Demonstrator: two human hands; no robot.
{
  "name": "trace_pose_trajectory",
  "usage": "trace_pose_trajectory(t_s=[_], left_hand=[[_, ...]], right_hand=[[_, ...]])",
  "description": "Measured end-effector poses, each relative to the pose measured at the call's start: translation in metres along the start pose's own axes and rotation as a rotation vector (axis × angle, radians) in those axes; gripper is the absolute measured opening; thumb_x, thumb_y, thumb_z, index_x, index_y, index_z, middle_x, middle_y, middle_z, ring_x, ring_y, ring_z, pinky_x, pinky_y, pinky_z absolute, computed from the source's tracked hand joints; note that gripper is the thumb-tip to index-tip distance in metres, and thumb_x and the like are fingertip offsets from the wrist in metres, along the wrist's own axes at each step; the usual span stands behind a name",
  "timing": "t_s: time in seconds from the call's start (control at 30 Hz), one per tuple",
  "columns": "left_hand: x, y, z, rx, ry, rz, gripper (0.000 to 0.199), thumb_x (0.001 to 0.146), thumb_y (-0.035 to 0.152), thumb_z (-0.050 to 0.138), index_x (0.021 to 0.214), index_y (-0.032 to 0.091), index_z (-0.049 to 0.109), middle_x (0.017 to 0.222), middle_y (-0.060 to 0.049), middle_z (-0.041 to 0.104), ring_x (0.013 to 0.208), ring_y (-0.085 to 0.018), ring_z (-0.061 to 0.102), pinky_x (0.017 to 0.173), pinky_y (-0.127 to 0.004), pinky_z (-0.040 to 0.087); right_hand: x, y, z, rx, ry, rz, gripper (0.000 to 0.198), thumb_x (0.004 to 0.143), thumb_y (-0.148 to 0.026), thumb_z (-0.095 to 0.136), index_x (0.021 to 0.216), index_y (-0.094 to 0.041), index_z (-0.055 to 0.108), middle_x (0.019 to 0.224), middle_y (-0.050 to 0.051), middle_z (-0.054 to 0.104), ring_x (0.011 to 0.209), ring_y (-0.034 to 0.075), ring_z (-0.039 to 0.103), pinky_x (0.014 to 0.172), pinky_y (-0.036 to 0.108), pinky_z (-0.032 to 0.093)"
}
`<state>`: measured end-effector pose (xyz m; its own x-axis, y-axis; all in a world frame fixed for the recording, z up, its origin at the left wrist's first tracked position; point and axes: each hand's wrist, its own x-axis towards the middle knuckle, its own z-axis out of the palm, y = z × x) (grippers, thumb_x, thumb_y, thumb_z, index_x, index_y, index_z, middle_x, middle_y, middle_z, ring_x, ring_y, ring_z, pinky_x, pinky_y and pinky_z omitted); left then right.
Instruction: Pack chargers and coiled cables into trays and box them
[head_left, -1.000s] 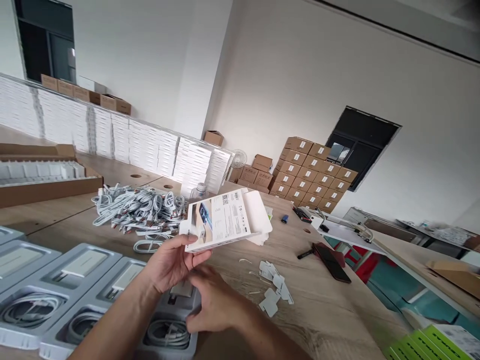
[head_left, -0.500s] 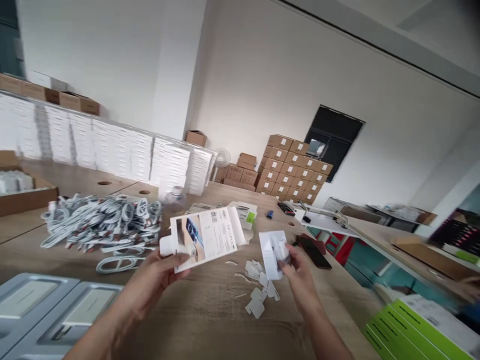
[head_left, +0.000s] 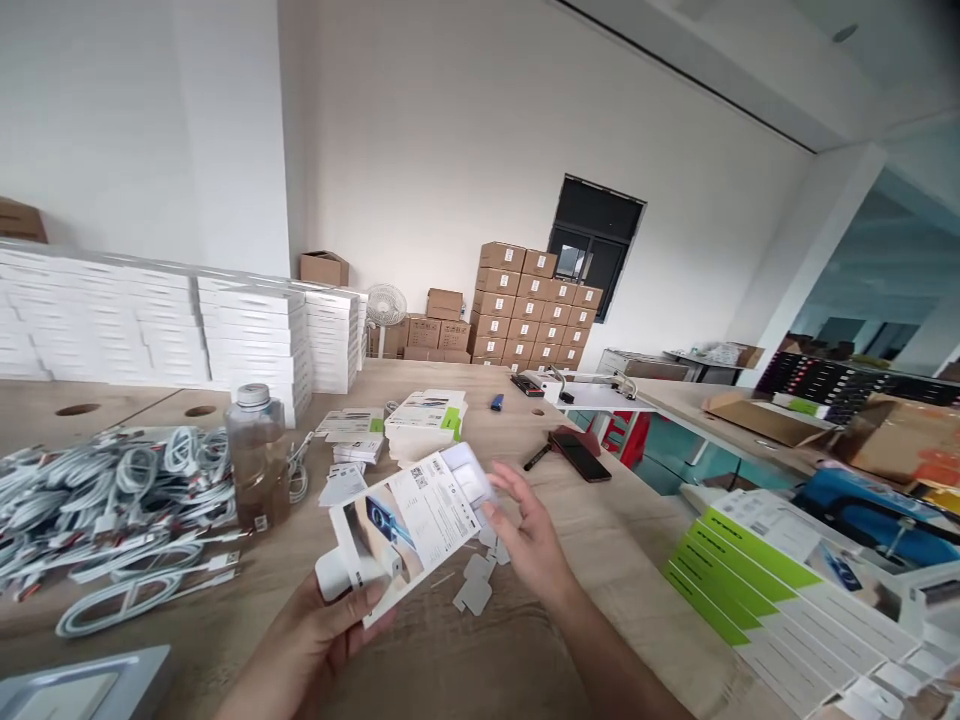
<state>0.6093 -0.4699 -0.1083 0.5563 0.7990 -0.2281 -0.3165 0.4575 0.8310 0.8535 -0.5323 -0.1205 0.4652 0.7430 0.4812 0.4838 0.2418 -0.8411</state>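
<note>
My left hand [head_left: 337,625] is closed around the lower end of a white printed box [head_left: 420,530] with a blue device pictured on it. An end flap [head_left: 332,575] sticks out beside my thumb. At the box's upper right end, a white plastic tray [head_left: 466,474] sits partly inside the opening. My right hand [head_left: 529,535] holds the tray's outer end, thumb on its edge and fingers slightly spread. Small white card pieces [head_left: 475,585] lie on the table below the box.
Left are a pile of white cables [head_left: 142,500] and a clear bottle [head_left: 257,455]. Behind the box stand stacked printed cartons [head_left: 424,425]. A black phone [head_left: 580,457] lies to the right, near green-and-white boxes [head_left: 742,570]. White box stacks [head_left: 247,335] line the back left.
The plastic tray has moved left from apart to partly inside the box's end. My right hand came with it, the box tilted more, and the view turned right.
</note>
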Motion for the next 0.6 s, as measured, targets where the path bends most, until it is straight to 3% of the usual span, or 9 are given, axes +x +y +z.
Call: trace_pose_trajectory(t_s=[0.07, 0.17, 0.27, 0.4, 0.5, 0.6], left_hand=[[0.000, -0.002, 0.001, -0.039, -0.007, 0.026, 0.071, 0.060, 0.015, 0.087, 0.125, 0.027, 0.061, 0.112, -0.004, 0.076, 0.109, -0.028, 0.068, 0.087, -0.034, 0.059], [-0.002, -0.005, 0.005, -0.095, -0.041, 0.076, 0.065, 0.067, 0.016, 0.084, 0.127, 0.026, 0.060, 0.114, -0.004, 0.075, 0.110, -0.027, 0.068, 0.089, -0.033, 0.058], [-0.005, -0.003, 0.006, -0.067, -0.108, 0.039, 0.067, 0.067, 0.022, 0.084, 0.129, 0.022, 0.058, 0.115, -0.007, 0.075, 0.107, -0.028, 0.068, 0.086, -0.032, 0.057], [-0.008, 0.013, -0.003, 0.057, -0.160, 0.009, 0.069, 0.074, 0.041, 0.078, 0.134, 0.022, 0.051, 0.111, -0.010, 0.076, 0.100, -0.029, 0.071, 0.078, -0.032, 0.058], [-0.007, 0.024, -0.007, 0.255, -0.139, 0.149, 0.070, 0.079, 0.039, 0.074, 0.137, 0.028, 0.039, 0.107, -0.007, 0.076, 0.100, -0.029, 0.071, 0.081, -0.035, 0.057], [-0.005, 0.025, -0.008, 0.432, -0.162, 0.288, 0.066, 0.080, 0.036, 0.074, 0.133, 0.029, 0.035, 0.101, -0.006, 0.076, 0.092, -0.030, 0.072, 0.074, -0.037, 0.058]], right_hand=[[-0.008, -0.005, 0.010, 0.103, -0.059, 0.042, 0.056, 0.088, -0.041, 0.061, 0.140, -0.031, 0.044, 0.141, 0.006, 0.052, 0.129, 0.026, 0.048, 0.108, 0.045, 0.039], [-0.017, -0.005, 0.026, 0.301, -0.043, 0.182, 0.083, 0.082, -0.044, 0.069, 0.150, -0.037, 0.022, 0.154, 0.006, 0.034, 0.133, 0.027, 0.044, 0.106, 0.045, 0.043], [-0.017, -0.003, 0.033, 0.626, -0.125, 0.309, 0.097, 0.081, -0.043, 0.070, 0.152, -0.035, 0.004, 0.141, 0.010, 0.051, 0.117, 0.027, 0.059, 0.089, 0.045, 0.053], [-0.014, -0.007, 0.026, 0.769, -0.195, 0.387, 0.094, 0.077, -0.036, 0.074, 0.151, -0.031, 0.015, 0.117, 0.006, 0.067, 0.100, 0.024, 0.066, 0.079, 0.038, 0.053], [-0.017, -0.014, 0.022, 0.731, -0.350, 0.371, 0.091, 0.078, -0.033, 0.074, 0.150, -0.031, 0.018, 0.105, 0.003, 0.071, 0.094, 0.020, 0.067, 0.081, 0.033, 0.050], [-0.022, -0.018, 0.025, 0.697, -0.450, 0.313, 0.074, 0.082, -0.032, 0.071, 0.144, -0.031, 0.031, 0.099, 0.001, 0.072, 0.088, 0.018, 0.067, 0.080, 0.031, 0.048]])
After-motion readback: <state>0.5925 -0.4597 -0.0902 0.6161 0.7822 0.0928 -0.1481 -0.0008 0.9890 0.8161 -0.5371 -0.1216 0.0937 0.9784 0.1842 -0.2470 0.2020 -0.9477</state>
